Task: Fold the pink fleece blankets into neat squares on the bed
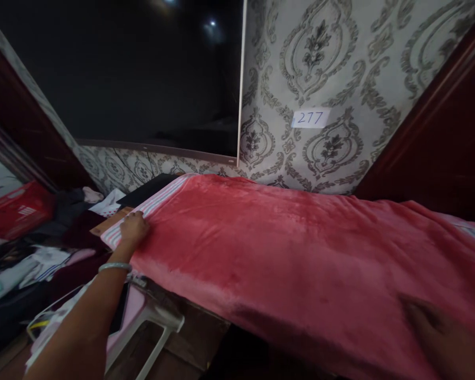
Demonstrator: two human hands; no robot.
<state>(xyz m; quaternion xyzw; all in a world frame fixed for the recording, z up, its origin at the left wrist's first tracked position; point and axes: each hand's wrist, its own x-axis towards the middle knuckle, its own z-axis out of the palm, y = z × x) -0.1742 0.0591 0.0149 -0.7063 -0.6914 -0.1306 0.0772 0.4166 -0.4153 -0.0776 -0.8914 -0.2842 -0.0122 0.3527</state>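
Observation:
A red plush blanket (261,237) with a white, pink and grey striped border is spread over a low surface and hangs down its near side. On the left, my left hand (133,228) is closed on the blanket's striped edge; a pale bangle circles that wrist. At the lower right, my right hand (439,332) is over the blanket's near part. That hand is dark and blurred, so its fingers cannot be made out well.
A large dark television (142,79) is on the patterned wall behind. To the left lie piled clothes (43,264) and a red bag or box (19,208). A pink and white stool (136,311) stands below my left forearm. A paper marked 277 (311,117) is on the wall.

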